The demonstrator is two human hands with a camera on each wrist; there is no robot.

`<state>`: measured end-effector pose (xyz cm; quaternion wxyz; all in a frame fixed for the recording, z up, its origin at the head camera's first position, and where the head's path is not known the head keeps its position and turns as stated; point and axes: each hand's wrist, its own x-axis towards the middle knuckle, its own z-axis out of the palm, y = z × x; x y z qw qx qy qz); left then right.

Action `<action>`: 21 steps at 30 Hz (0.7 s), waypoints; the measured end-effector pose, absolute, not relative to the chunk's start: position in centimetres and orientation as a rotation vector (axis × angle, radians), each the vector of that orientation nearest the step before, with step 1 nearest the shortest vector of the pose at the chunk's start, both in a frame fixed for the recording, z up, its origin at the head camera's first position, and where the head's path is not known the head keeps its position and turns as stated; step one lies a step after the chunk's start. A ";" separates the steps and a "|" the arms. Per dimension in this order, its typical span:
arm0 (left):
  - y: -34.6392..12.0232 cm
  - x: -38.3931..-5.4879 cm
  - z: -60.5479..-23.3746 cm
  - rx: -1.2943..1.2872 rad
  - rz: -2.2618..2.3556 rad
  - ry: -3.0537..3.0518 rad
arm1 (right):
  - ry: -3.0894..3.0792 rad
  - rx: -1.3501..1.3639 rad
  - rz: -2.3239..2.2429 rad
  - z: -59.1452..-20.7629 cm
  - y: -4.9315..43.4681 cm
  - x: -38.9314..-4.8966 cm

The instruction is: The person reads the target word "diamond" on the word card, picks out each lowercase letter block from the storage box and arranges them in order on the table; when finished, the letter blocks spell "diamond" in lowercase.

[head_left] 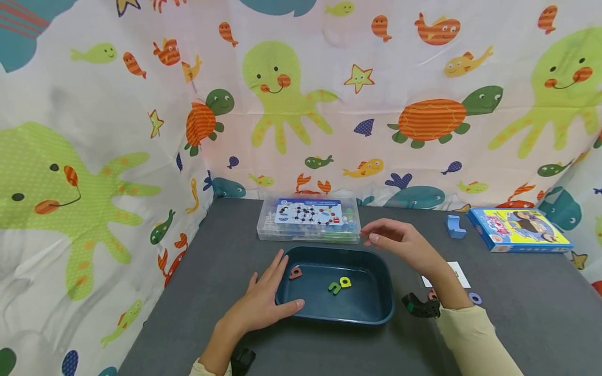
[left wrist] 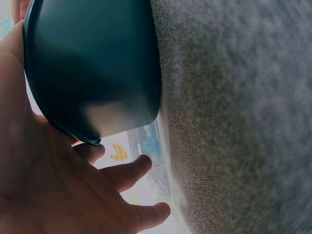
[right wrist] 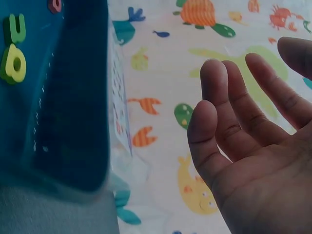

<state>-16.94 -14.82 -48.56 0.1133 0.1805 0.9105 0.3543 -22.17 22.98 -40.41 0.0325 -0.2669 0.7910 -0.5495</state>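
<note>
A dark teal tray [head_left: 335, 315] lies on the table with three foam-like letter pieces in it: a reddish one [head_left: 295, 272], a green one [head_left: 334, 288] and a yellow one [head_left: 345, 282]. My left hand [head_left: 261, 305] rests against the tray's left side, fingers stretched along the rim and thumb over the near left corner. In the left wrist view the tray's outer wall [left wrist: 97, 58] sits beside the spread fingers. Past the tray's far right corner hovers my right hand [head_left: 400, 241], its fingers loosely bent and nothing held. The right wrist view shows its palm [right wrist: 263, 170] apart from the tray.
A clear plastic case [head_left: 308, 232] with a molecule-picture label stands behind the tray. Farther right are a small blue holder [head_left: 455, 227] and a blue-yellow box [head_left: 519, 230]. A white card [head_left: 461, 274] and a purple ring-shaped piece [head_left: 475, 298] lie near the right forearm, which partly hides a reddish piece [head_left: 432, 295].
</note>
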 end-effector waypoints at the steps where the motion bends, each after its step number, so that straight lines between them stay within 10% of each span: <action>1: -14.8 -17.0 -48.5 0.533 1.042 2.671 | 2.427 -0.830 -1.685 -40.4 22.7 -22.2; 21: -14.6 -17.1 -48.7 0.501 1.015 2.680 | 2.327 -0.917 -1.476 -42.3 17.1 -23.0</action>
